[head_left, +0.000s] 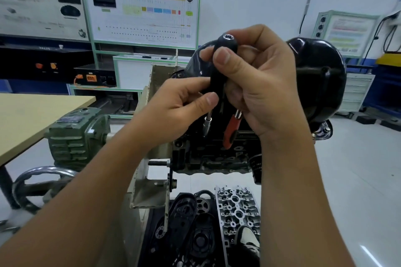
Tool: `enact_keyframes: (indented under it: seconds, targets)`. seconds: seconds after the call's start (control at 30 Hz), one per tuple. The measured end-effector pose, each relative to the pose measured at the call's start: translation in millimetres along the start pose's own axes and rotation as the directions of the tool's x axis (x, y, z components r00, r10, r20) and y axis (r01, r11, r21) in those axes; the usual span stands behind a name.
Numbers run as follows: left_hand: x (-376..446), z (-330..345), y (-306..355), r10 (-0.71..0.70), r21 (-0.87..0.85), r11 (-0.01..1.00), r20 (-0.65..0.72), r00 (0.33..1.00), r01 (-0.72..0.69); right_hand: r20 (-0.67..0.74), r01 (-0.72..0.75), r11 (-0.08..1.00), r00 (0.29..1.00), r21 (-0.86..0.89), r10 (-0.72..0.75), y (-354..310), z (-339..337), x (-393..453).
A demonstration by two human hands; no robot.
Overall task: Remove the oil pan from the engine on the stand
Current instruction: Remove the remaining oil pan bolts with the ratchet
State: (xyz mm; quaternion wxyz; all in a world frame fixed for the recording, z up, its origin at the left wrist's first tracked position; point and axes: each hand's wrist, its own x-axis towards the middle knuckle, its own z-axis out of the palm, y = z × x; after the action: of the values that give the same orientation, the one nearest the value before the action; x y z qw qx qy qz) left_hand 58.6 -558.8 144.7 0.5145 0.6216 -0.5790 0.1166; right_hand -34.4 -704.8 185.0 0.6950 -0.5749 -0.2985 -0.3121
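Observation:
Both hands are raised in front of the engine [217, 158] on the stand. My right hand [258, 80] grips a black tool handle [219, 67] with a square socket hole in its top end, thumb pressed on it; a red-and-black ratchet handle [231, 130] hangs down from the same hand. My left hand [184, 104] pinches the lower part of the black handle, where a metal shaft with a socket [207, 123] points down. The black oil pan [319, 80] sits on the engine behind my hands, partly hidden by them.
The stand's green gearbox [76, 136] and handwheel [41, 182] are at the left, beside a wooden table [32, 119]. On the floor below lie a cylinder head [238, 210] and black covers [195, 227]. Training boards [141, 11] line the back wall.

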Motion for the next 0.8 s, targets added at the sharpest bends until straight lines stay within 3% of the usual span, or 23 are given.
enact_keyframes:
  seconds: [0.1,0.2,0.33,0.47,0.63,0.8]
  targets:
    - [1,5,3,0.006,0.104,0.995,-0.14,0.99,0.009,-0.002,0.02,1.0,1.0,-0.016,-0.02,5,3,-5]
    - [3,5,4,0.035,0.204,0.979,-0.247,0.968,0.017,-0.161,0.042,0.977,0.984,-0.208,-0.077,13,7,-7]
    - [3,3,10,0.066,0.217,0.976,-0.218,0.974,-0.018,-0.379,0.062,0.943,0.905,-0.327,-0.191,21,14,-19]
    - [3,3,10,0.04,0.227,0.974,-0.213,0.976,0.01,-0.342,0.076,0.849,0.894,-0.523,-0.291,28,16,-26]
    - [0,5,3,-0.131,0.321,0.939,-0.011,0.991,0.128,-0.286,0.055,0.943,0.945,-0.329,-0.155,32,7,-28]
    - [-3,13,-2,-0.093,0.385,0.913,-0.128,0.987,0.136,-0.241,0.021,0.975,0.968,-0.22,-0.075,32,5,-30]
